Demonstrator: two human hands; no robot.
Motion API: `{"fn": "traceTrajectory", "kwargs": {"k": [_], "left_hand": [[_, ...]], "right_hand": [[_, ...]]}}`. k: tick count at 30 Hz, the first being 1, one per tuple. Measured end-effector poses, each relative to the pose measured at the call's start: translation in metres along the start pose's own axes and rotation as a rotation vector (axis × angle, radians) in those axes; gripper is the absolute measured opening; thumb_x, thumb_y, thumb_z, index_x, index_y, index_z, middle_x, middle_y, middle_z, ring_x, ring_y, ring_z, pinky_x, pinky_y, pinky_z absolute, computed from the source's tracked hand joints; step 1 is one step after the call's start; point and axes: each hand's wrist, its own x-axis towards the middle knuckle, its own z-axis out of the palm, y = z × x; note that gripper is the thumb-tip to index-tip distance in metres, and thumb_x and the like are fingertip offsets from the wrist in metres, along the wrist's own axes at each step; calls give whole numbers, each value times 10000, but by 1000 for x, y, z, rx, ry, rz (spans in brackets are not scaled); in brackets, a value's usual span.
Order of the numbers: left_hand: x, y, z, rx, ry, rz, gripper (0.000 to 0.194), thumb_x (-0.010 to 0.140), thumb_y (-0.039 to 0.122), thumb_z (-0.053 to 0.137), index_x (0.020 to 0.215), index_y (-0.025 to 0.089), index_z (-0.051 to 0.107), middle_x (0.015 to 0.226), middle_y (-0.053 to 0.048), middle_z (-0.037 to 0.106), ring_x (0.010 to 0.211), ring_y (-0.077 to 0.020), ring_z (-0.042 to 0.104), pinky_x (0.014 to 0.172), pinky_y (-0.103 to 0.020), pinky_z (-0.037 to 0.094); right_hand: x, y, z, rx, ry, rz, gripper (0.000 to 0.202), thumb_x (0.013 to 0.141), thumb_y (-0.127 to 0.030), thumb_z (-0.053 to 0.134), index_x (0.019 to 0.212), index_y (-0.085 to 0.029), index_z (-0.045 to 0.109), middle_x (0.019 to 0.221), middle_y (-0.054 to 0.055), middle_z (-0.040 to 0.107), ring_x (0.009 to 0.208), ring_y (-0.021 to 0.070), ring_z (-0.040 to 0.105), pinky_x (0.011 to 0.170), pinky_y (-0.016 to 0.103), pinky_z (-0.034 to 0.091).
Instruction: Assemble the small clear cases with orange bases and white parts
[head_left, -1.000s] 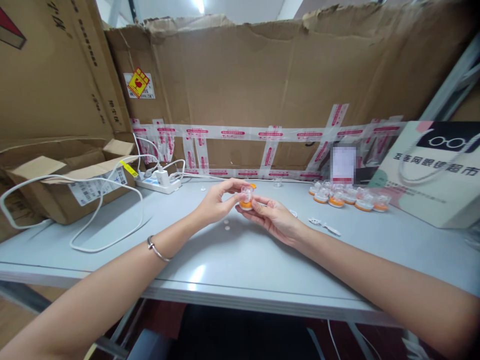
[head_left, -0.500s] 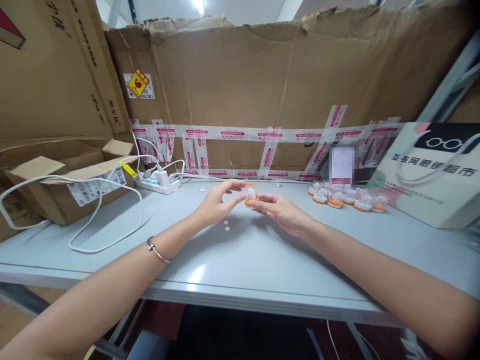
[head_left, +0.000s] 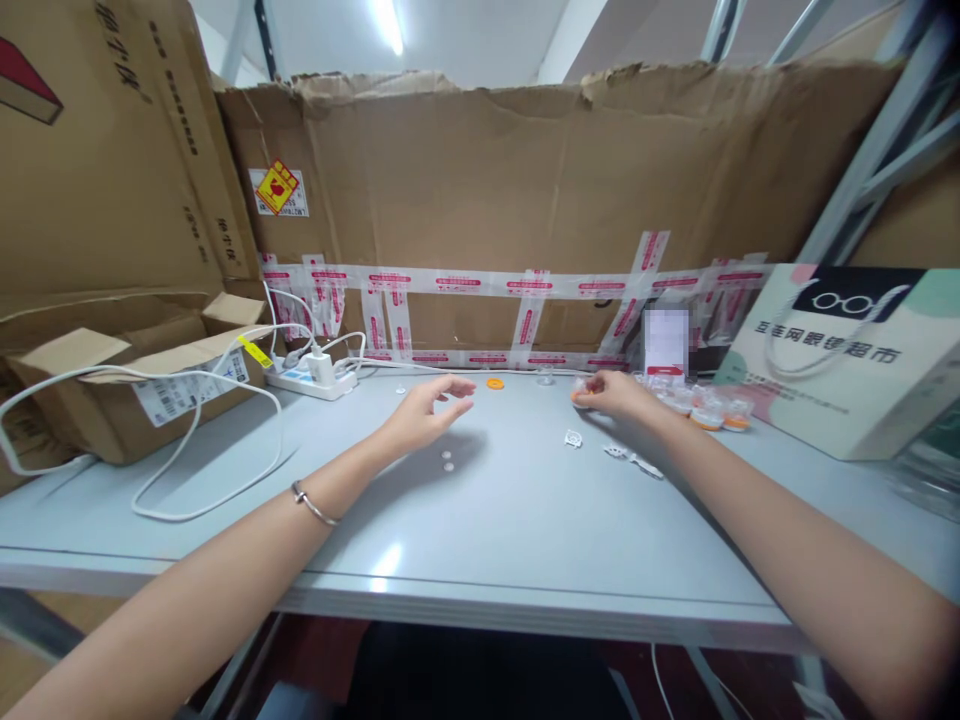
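Observation:
My right hand (head_left: pixel 616 393) pinches a small round piece with a clear top and orange base (head_left: pixel 579 396) at the left end of a group of similar orange-and-clear pieces (head_left: pixel 709 412). My left hand (head_left: pixel 435 410) hovers over the table with its fingers apart and nothing in them. Right of its fingertips lies a flat orange ring (head_left: pixel 495 384). A small clear part (head_left: pixel 545 377) stands near the back. A white openwork part (head_left: pixel 573 438) and a longer white strip (head_left: pixel 646 467) lie in front of my right hand. Small white discs (head_left: pixel 448 460) rest below my left hand.
A large taped cardboard box (head_left: pixel 465 180) walls off the back of the table. To the left are an open carton (head_left: pixel 150 370), a power strip (head_left: pixel 319 380) and a looped white cable (head_left: pixel 150 515). A printed paper bag (head_left: pixel 825 400) stands at the right.
My hands have parted. The right one has moved right with the orange-and-clear piece to the group, and the left has come away open. The orange ring and white parts now show on the table.

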Motion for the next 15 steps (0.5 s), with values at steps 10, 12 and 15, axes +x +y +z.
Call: {"fn": "traceTrajectory", "kwargs": {"k": [10,12,15], "left_hand": [[0,1,0,47,-13,24,253,811,332,495,1010,199,579,1054,-71,625,942,-181,571,704,-277,448],[0,2,0,57,-14,31,245,812,324,495,1005,198,580,1047,-67,627,939,-177,573,732,-286,446],[-1,4,0,66,-30,38,232,811,313,500,996,199,582,1032,-59,631,924,-171,576,757,-294,446]], "right_hand": [[-5,-10,-1,-57,-32,-113,274,656,-299,577,898,-170,576,853,66,593,800,181,548,693,274,412],[-8,-10,-14,-69,-97,-109,190,617,-234,602,797,-171,600,783,46,602,726,170,555,649,269,413],[-13,2,-41,-80,-271,-32,132,528,-163,653,651,-171,605,634,17,599,548,139,537,532,259,396]]}}
